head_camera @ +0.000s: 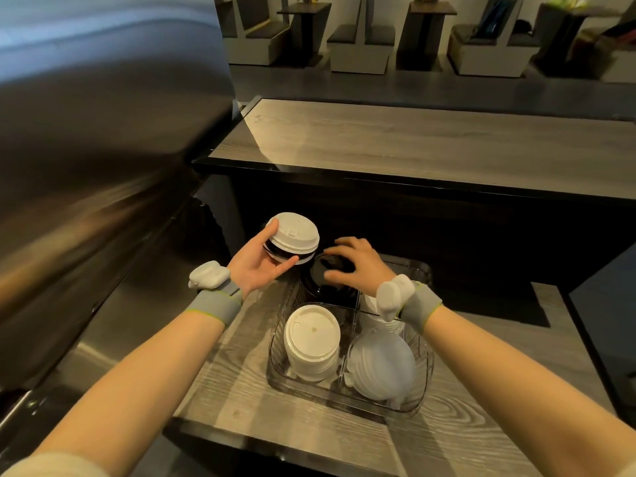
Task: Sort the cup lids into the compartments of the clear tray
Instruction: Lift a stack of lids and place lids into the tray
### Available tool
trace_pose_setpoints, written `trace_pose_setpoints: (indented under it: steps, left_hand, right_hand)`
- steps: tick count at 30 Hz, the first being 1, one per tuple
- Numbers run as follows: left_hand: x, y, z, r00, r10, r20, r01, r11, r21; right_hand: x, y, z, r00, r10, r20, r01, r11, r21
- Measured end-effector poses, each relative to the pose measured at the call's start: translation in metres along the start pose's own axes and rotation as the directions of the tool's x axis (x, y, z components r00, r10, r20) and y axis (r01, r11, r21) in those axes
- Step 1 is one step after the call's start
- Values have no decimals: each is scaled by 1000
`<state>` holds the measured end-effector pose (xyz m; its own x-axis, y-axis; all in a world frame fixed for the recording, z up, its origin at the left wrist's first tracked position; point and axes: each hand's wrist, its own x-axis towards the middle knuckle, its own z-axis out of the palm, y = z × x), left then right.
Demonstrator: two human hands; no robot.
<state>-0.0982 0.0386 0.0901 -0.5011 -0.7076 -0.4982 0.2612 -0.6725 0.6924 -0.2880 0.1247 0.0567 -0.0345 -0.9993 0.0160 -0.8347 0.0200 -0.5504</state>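
A clear tray (pixel 275 371) with compartments stands on the wooden counter. Its near left compartment holds a stack of white lids (pixel 311 342), its near right one a tilted stack of translucent white lids (pixel 382 366). A stack of black lids (pixel 318 278) fills the far left compartment. My right hand (pixel 358 263) rests on top of that black stack, fingers curled around the top lid. My left hand (pixel 256 261) holds a small mixed stack of lids (pixel 292 241) above and left of the tray, white on top, black beneath. More white lids (pixel 371 316) show behind my right wrist.
A large steel appliance (pixel 103 149) fills the left side, close to my left arm. A higher wooden counter top (pixel 430 146) runs beyond a dark drop behind the tray. Bench seats and small tables stand far back.
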Motion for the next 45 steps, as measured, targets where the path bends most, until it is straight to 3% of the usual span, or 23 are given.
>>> trace_pose_setpoints:
  steps: [3, 5, 8, 11, 15, 20, 24, 26, 29, 32, 37, 39, 41, 43, 45]
  left_hand:
    - [0, -3, 6, 999, -37, 24, 37, 999, 32]
    - [-1, -7, 13, 996, -70, 53, 65, 995, 80]
    - [-3, -16, 28, 992, -99, 82, 83, 979, 187]
    - [-5, -23, 40, 988, -112, 106, 83, 966, 245]
    - [-5, -30, 45, 990, -110, 89, 94, 981, 172]
    - [-7, -34, 51, 993, -111, 29, 107, 988, 114]
    - [-7, -42, 53, 997, -78, -29, 81, 992, 97]
    - [-8, -44, 53, 997, -59, -52, 64, 994, 90]
    - [-8, -47, 54, 996, -65, -58, 70, 994, 81]
    - [-11, -48, 58, 996, -72, -44, 76, 993, 89]
    - [-16, -50, 62, 999, -41, -11, 42, 996, 82]
    - [-17, -51, 61, 999, -28, 25, 27, 998, 55]
    - [-19, -51, 60, 998, -26, 61, 23, 999, 45]
    - [-21, -51, 60, 996, -35, 81, 29, 997, 71]
    - [-23, -52, 61, 994, -41, 98, 27, 990, 137]
  right_hand:
    - [-3, -4, -14, 974, 103, -199, -29, 938, 345]
    - [-4, -10, -24, 978, 116, -172, -19, 877, 480]
    - [-7, -16, -32, 998, 33, -61, -10, 936, 352]
    - [-11, -13, -35, 996, 45, -79, -23, 966, 257]
    - [-23, -4, -42, 988, 155, -15, -141, 934, 329]
    - [-40, 13, -50, 973, 229, 28, -229, 938, 261]
    - [-55, 22, -51, 971, 209, 113, -232, 940, 252]
    - [-62, 29, -46, 971, 176, 161, -207, 957, 202]
    - [-65, 46, -35, 962, 232, 143, -231, 973, -23]
    - [-60, 59, -19, 961, 255, 107, -216, 933, -287]
    - [-51, 66, -4, 959, 225, 172, -116, 866, -486]
    - [-50, 64, -9, 967, 222, 123, -160, 910, -383]
    - [-50, 53, -20, 979, 194, -64, -199, 976, -90]
    - [-51, 32, -31, 971, 133, -199, -88, 972, 220]
    - [-51, 10, -37, 985, 61, -158, 0, 932, 363]
